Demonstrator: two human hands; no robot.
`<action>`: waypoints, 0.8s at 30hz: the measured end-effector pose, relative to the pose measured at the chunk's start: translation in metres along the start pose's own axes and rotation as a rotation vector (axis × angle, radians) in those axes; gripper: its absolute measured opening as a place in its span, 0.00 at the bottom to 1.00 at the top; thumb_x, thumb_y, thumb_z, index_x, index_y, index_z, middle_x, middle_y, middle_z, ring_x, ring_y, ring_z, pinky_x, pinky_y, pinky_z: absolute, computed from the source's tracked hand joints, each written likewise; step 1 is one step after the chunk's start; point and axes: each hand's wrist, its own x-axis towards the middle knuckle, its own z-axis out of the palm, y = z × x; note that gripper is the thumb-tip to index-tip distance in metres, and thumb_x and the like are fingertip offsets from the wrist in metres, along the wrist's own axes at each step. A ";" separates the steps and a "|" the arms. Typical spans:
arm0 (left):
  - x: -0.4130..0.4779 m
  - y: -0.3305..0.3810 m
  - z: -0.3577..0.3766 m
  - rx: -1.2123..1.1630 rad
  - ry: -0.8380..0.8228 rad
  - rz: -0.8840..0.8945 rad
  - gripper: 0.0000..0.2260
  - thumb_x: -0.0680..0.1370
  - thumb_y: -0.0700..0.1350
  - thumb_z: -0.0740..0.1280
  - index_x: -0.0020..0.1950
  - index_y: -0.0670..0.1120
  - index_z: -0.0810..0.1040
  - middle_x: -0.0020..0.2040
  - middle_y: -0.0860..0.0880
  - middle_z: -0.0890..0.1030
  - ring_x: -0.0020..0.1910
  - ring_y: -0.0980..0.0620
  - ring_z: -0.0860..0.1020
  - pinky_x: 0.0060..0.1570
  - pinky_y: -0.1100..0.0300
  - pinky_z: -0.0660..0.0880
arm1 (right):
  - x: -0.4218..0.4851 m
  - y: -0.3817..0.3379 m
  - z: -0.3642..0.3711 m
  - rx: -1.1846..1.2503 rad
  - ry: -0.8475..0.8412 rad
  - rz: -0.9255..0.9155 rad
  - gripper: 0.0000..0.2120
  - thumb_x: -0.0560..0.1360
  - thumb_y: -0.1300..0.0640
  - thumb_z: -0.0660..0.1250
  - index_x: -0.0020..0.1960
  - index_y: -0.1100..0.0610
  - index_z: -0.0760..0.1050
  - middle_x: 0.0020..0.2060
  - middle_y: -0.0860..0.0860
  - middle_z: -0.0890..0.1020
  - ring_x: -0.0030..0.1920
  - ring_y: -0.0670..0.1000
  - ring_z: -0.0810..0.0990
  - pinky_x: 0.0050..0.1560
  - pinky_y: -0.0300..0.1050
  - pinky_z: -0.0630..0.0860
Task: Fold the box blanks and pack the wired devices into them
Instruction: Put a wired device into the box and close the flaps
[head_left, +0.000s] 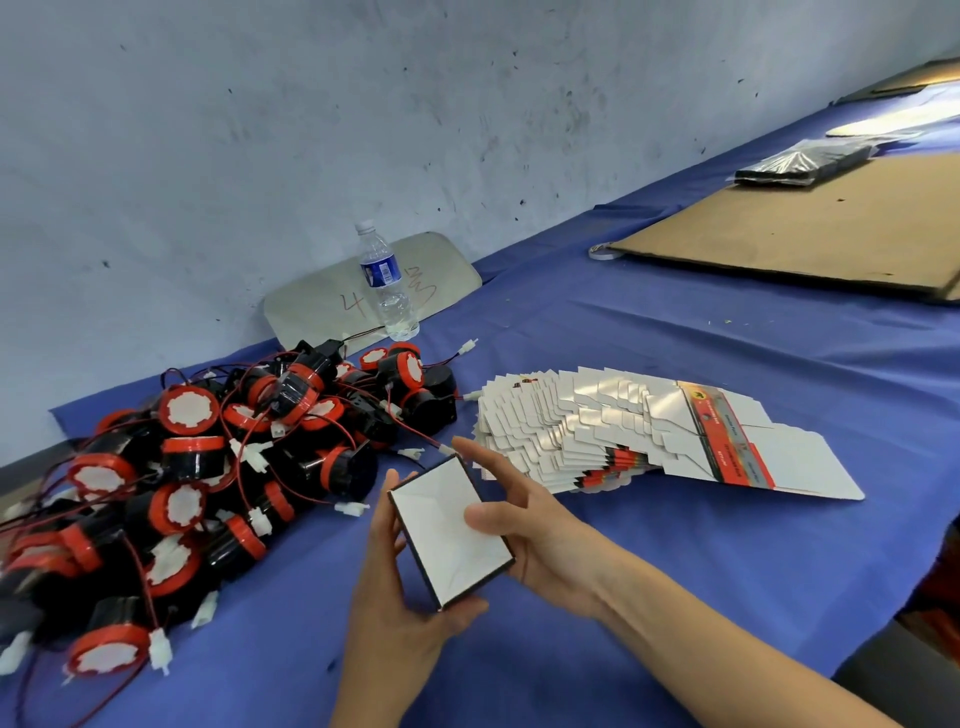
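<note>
Both hands' grip holds a rectangular white-lined cardboard box (451, 530).

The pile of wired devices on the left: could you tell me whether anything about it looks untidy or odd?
The wired devices lie in a loose heap with their red and black leads tangled across one another, so pulling one free may drag its neighbours. The box blanks, by contrast, sit in a neat fan.

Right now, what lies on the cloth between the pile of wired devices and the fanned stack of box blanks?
In the head view, between the pile of wired devices and the box blanks, only loose white connectors on red wires and bare blue cloth.
</note>
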 end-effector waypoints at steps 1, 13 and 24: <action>0.002 0.000 0.000 -0.012 -0.019 -0.017 0.54 0.51 0.50 0.81 0.73 0.67 0.60 0.67 0.59 0.75 0.65 0.51 0.75 0.56 0.37 0.76 | -0.001 -0.002 -0.001 0.001 -0.038 0.003 0.38 0.62 0.62 0.76 0.69 0.47 0.68 0.56 0.55 0.82 0.52 0.57 0.81 0.45 0.44 0.80; 0.000 0.020 -0.008 0.053 0.477 0.134 0.23 0.80 0.46 0.60 0.70 0.69 0.62 0.64 0.64 0.74 0.63 0.60 0.74 0.59 0.64 0.70 | -0.001 0.009 0.017 -0.639 -0.002 -0.288 0.37 0.70 0.68 0.68 0.70 0.37 0.64 0.43 0.50 0.82 0.42 0.48 0.78 0.48 0.42 0.77; 0.003 -0.002 -0.017 0.174 0.302 -0.235 0.12 0.73 0.56 0.70 0.53 0.60 0.73 0.42 0.56 0.82 0.39 0.58 0.79 0.39 0.60 0.74 | 0.033 -0.025 0.058 -1.304 0.058 -0.740 0.21 0.69 0.67 0.59 0.58 0.56 0.79 0.44 0.49 0.82 0.43 0.45 0.80 0.45 0.37 0.76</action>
